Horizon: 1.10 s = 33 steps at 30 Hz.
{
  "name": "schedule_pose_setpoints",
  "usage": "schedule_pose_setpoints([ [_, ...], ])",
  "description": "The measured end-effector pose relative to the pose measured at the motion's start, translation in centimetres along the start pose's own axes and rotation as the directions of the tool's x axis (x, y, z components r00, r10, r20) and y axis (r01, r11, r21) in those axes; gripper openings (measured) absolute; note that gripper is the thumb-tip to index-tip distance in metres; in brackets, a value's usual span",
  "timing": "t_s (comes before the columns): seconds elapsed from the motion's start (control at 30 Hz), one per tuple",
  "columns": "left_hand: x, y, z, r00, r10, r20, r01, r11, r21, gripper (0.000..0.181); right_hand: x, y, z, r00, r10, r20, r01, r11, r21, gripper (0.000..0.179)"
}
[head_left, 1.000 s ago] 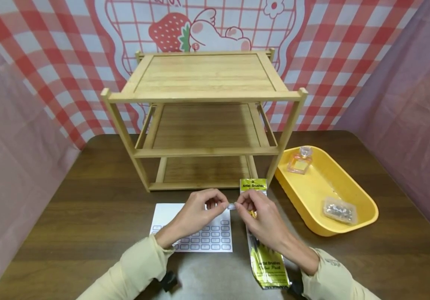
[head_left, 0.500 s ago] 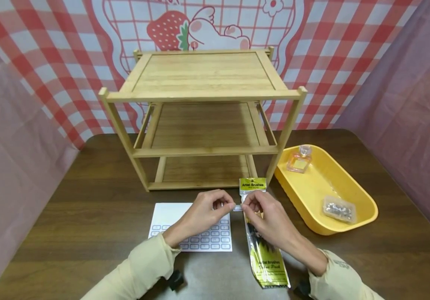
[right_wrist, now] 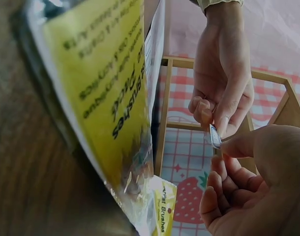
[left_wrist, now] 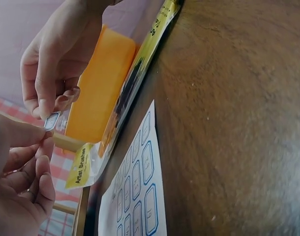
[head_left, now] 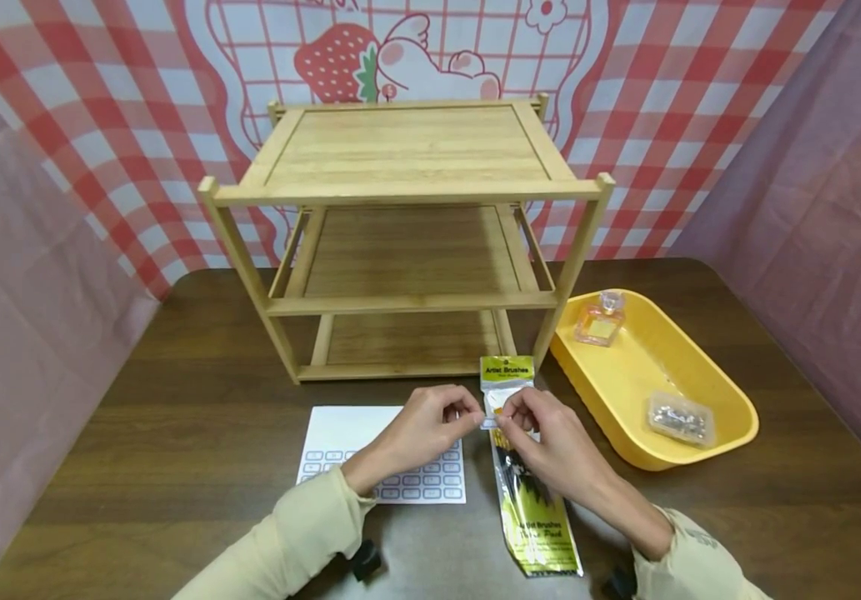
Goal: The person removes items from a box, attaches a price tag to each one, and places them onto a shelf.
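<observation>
A small white label sticker (left_wrist: 51,121) with a blue border is stretched between both hands. My left hand (head_left: 427,427) pinches one end with thumb and forefinger. The other end is pinched by my right hand (head_left: 556,442), as the right wrist view also shows at the sticker (right_wrist: 215,136). In the head view it overlaps the upper part of a yellow-and-clear packet of artist brushes (head_left: 538,537) lying on the table. Under the left forearm lies a white sheet of blue-bordered labels (head_left: 340,423), partly hidden by that arm.
Behind the hands stands a three-tier wooden shelf (head_left: 411,150). To the right, a yellow tray (head_left: 636,367) holds a pink perfume bottle (head_left: 599,321) and a clear box of small metallic pieces (head_left: 681,419). All of it stands on a dark wooden table (head_left: 175,467).
Both hands have moved right and slightly toward the body, carrying the sticker from beside the sheet's right edge to over the packet's upper part.
</observation>
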State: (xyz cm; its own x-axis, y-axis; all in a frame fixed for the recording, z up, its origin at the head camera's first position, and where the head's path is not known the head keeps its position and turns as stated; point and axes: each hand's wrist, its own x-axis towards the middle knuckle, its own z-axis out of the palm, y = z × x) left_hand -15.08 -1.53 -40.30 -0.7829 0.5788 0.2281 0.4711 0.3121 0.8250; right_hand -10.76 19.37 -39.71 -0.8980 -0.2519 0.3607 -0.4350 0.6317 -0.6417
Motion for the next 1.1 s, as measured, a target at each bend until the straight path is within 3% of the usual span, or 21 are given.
schedule_pose_setpoints([
  [1.1,0.2,-0.3,2.6,0.993,-0.047,0.110,0.051,0.998,-0.036,0.006,-2.3,1.5,-0.5,0.995,0.097,0.029,-0.097,0.995,0.016,0.017],
])
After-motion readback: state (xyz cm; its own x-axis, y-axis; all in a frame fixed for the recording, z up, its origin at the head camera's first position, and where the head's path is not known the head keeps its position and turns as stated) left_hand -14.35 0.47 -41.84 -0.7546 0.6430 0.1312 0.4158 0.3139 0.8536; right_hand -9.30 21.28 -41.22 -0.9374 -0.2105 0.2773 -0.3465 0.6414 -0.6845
